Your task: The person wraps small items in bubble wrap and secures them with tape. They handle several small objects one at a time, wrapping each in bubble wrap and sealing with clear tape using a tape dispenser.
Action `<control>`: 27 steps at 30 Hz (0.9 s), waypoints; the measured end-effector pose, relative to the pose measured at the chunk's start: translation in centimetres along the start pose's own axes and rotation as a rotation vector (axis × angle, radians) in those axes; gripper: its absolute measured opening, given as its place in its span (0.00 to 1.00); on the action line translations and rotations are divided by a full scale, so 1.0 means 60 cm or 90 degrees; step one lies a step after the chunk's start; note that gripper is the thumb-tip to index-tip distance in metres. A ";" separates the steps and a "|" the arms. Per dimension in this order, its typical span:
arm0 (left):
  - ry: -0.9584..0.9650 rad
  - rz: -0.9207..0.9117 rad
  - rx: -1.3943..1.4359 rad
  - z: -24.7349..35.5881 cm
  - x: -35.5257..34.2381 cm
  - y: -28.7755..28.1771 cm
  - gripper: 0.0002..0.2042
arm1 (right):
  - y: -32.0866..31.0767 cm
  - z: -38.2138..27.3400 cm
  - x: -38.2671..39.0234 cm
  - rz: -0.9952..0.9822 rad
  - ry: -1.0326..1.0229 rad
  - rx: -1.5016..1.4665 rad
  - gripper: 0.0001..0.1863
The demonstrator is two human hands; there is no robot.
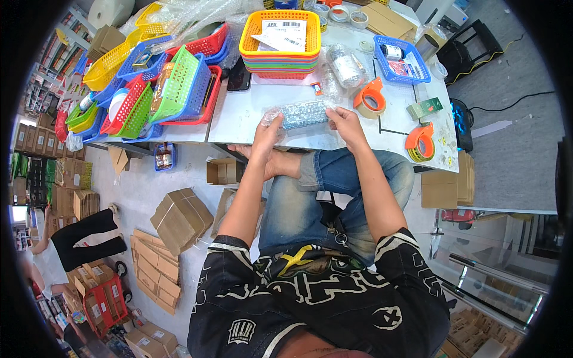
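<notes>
Just over the front edge of the white table, a small oblong package in bubble wrap (303, 115) is held between my two hands. My left hand (268, 136) grips its left end, thumb on top. At the right end, my right hand (346, 125) pinches the loose wrap. What lies inside the wrap cannot be made out. To the right of the package stands an orange tape dispenser (373, 95), with a second tape dispenser (422, 145) nearer the table's edge. A green box (425, 108) lies between them. Beyond my hands is a bubble-wrapped cylinder (346, 65).
Stacked colourful baskets (280, 64) with papers on top stand at the back middle, beside a black phone (239, 77). More baskets (173, 86) crowd the left. A blue basket (403, 70) holds a bottle at right. Cardboard boxes (182, 221) lie on the floor; another person (83, 241) is at far left.
</notes>
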State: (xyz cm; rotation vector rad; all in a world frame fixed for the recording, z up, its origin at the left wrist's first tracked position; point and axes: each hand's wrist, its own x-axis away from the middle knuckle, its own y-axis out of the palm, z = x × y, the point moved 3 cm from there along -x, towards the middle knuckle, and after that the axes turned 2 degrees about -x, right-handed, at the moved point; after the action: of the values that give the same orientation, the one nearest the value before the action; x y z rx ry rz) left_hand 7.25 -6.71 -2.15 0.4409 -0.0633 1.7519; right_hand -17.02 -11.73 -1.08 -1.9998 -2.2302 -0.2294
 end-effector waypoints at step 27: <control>-0.044 -0.102 0.077 -0.009 -0.027 -0.041 0.27 | -0.001 0.019 -0.019 0.040 -0.087 -0.009 0.12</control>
State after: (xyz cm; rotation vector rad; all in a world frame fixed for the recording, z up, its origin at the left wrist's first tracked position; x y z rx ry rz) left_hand 9.71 -7.50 -3.66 0.5797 0.0292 1.5885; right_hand -16.98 -12.61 -2.42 -2.1502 -2.2452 -0.1051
